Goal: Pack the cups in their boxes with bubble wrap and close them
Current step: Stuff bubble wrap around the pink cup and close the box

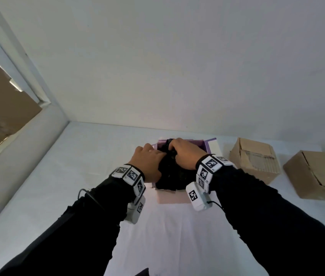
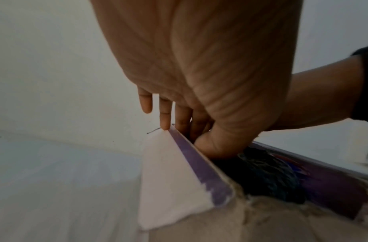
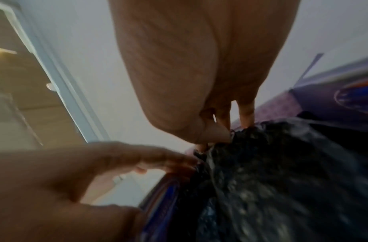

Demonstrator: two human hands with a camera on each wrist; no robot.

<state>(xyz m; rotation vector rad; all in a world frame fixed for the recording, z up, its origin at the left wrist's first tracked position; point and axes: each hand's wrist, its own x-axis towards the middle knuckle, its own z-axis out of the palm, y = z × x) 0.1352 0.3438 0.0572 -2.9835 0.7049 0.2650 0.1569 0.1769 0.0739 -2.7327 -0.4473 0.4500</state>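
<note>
An open box (image 1: 197, 145) with purple inner walls stands on the white table, mid-view. A dark bundle of black bubble wrap (image 1: 169, 176) fills it; no cup shows. My left hand (image 1: 149, 156) is at the box's left wall, fingers fairly straight, thumb pressing on the bundle (image 2: 265, 170) beside the purple wall (image 2: 199, 163). My right hand (image 1: 183, 152) lies over the top of the bundle, and its thumb and fingers (image 3: 232, 131) pinch the wrap's (image 3: 272, 180) upper edge. The right wrist view is blurred.
Two brown cardboard boxes (image 1: 255, 158) (image 1: 315, 174) stand closed at the right of the table (image 1: 177, 236). A white wall rises just behind the purple box. At far left is a pale frame with brown cardboard (image 1: 2, 108) behind it.
</note>
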